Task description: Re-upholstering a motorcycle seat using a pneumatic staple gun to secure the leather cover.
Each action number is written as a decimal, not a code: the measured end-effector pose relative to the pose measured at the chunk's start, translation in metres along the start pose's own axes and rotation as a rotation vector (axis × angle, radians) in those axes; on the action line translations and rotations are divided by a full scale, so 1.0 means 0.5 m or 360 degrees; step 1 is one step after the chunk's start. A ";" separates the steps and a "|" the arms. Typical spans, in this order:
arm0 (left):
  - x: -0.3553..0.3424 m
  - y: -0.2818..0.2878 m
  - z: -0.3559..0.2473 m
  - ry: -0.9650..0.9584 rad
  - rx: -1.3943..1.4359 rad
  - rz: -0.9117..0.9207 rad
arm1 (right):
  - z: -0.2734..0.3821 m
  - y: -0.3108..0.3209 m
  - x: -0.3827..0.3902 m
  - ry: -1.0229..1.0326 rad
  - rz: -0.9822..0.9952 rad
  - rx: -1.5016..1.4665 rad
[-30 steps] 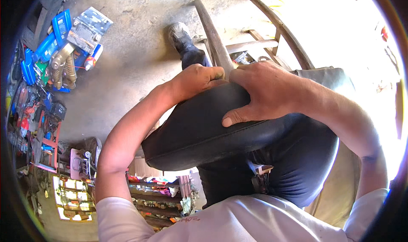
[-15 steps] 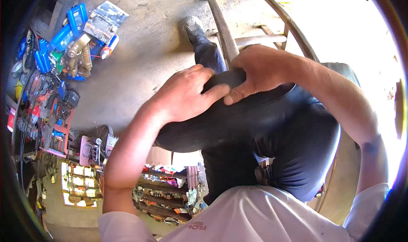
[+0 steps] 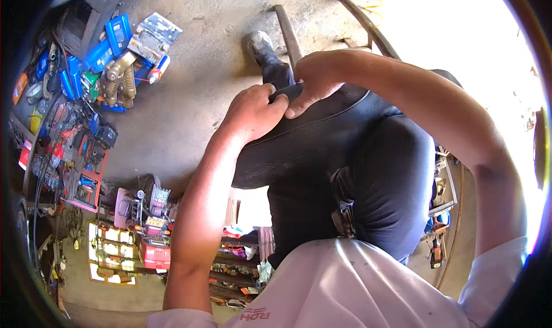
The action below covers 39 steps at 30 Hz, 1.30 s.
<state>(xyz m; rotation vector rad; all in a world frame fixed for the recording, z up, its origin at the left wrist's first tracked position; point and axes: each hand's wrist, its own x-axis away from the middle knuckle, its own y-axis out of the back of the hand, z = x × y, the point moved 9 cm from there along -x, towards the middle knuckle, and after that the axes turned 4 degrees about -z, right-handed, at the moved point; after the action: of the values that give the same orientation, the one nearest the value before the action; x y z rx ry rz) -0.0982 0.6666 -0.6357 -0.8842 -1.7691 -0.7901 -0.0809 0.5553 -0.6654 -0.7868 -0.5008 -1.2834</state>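
Across my lap lies a long black padded seat (image 3: pixel 305 144) with a stitched seam. My left hand (image 3: pixel 256 109) grips the seat's far end, thumb on top. Just right of it, my right hand (image 3: pixel 313 80) holds the same end, its thumb pressed on the cover close to my left thumb; some of its fingers are hidden underneath. Beyond the hands stands a worn wooden frame (image 3: pixel 371 26) with long curved pieces, beside my outstretched foot (image 3: pixel 259 49).
At the left, blue jugs (image 3: pixel 100 54), a metal box (image 3: pixel 155 37), brass-coloured parts (image 3: pixel 119 80) and piled tools crowd the concrete floor (image 3: pixel 155 121). A red crate (image 3: pixel 85 195), a red box (image 3: pixel 154 253) and cluttered shelves (image 3: pixel 236 276) are at the lower left.
The seat's far end and both hands have moved toward the upper left. My left thumb has come across the top, and my right thumb has shifted up toward it. The view has also shifted.
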 end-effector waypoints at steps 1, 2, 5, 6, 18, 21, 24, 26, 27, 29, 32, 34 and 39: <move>-0.002 0.005 -0.001 -0.0017 -0.0004 -0.0056 | -0.001 0.006 0.005 0.0020 -0.0002 -0.0041; -0.003 0.008 -0.006 -0.0028 0.0000 -0.0050 | -0.001 0.006 0.006 0.0008 -0.0003 -0.0044; -0.010 0.008 -0.006 0.0020 -0.0072 0.0081 | -0.009 0.000 0.000 -0.0110 0.0100 0.0039; -0.018 0.008 0.004 0.0016 -0.0075 0.0068 | -0.008 -0.003 -0.003 -0.0109 0.0091 0.0048; -0.078 -0.056 0.044 0.0279 0.0536 0.0336 | 0.010 0.011 -0.003 0.0017 0.0043 0.0224; -0.082 -0.038 -0.002 -0.0008 0.0138 0.0312 | -0.013 -0.004 -0.011 0.0025 0.0114 0.0109; -0.067 -0.024 -0.051 -0.0283 0.0000 0.0157 | -0.015 -0.005 -0.012 0.0068 0.0153 -0.0012; -0.069 -0.039 -0.029 -0.0106 0.0741 0.0156 | -0.023 -0.009 -0.008 0.0099 0.0169 -0.0083; -0.068 -0.035 -0.041 -0.0162 0.0714 0.0222 | -0.041 -0.011 -0.003 0.0044 0.0152 -0.0297; -0.093 -0.059 -0.033 -0.0142 0.0795 0.0291 | -0.077 -0.013 0.007 -0.0018 0.0141 -0.0509; -0.112 -0.084 -0.041 -0.0069 0.0677 0.0364 | -0.122 -0.027 0.020 -0.0133 0.0223 -0.0889; -0.114 -0.090 -0.056 -0.0026 0.0491 0.0364 | -0.131 -0.013 0.028 -0.0025 0.0002 -0.1117; -0.112 -0.086 -0.093 -0.0134 0.0106 0.0372 | -0.116 0.060 0.140 0.0007 -0.0653 -0.0525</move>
<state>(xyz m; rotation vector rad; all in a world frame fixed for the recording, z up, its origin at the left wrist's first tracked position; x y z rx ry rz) -0.0976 0.5936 -0.6788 -1.0696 -1.7158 -0.5463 -0.0409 0.4686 -0.6594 -0.9867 -0.4669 -1.7780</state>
